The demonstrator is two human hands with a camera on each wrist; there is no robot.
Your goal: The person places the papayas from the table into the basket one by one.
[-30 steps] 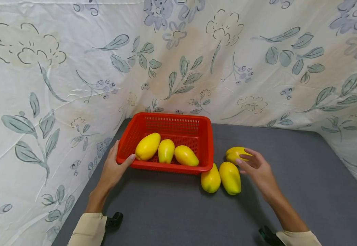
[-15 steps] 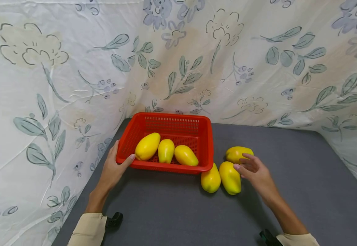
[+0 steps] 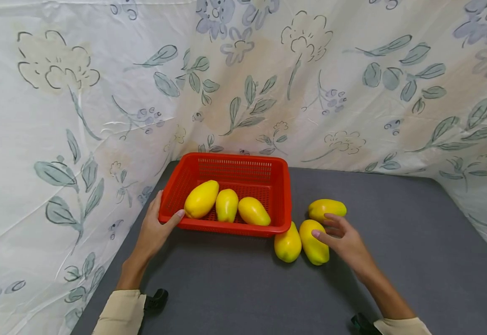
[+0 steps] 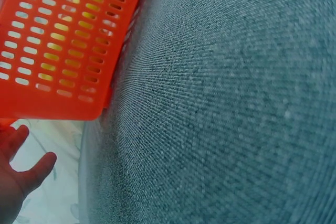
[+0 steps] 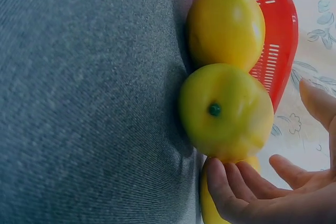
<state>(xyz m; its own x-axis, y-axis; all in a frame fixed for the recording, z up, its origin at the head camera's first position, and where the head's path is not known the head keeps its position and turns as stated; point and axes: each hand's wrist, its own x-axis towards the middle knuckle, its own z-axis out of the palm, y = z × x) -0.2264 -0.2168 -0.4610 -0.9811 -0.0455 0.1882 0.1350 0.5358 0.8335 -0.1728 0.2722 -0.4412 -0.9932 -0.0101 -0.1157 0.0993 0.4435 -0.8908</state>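
Observation:
In the head view my left hand (image 3: 153, 230) holds the front left corner of a red plastic basket (image 3: 235, 227), thumb on the rim and fingers along its side. Three yellow mangoes (image 3: 201, 200) lie inside. The left wrist view shows some of its fingers (image 4: 39, 171) spread apart from the slotted wall. My right hand (image 3: 346, 242) reaches over a greenish-yellow mango (image 3: 314, 244), its fingers loosely bent and not wrapped round it. In the right wrist view the fingertips (image 5: 215, 171) are at that mango's side, touching or nearly so.
Another mango (image 3: 287, 244) sits against the basket's front right corner. One more mango (image 3: 326, 209) lies behind the right hand. All rest on a dark grey cloth surface (image 3: 226, 288). A floral curtain (image 3: 310, 93) rises behind and at the left.
My right hand has moved left and slightly toward me, from beside the rear mango to over the front right one. The left hand, basket and mangoes have stayed put.

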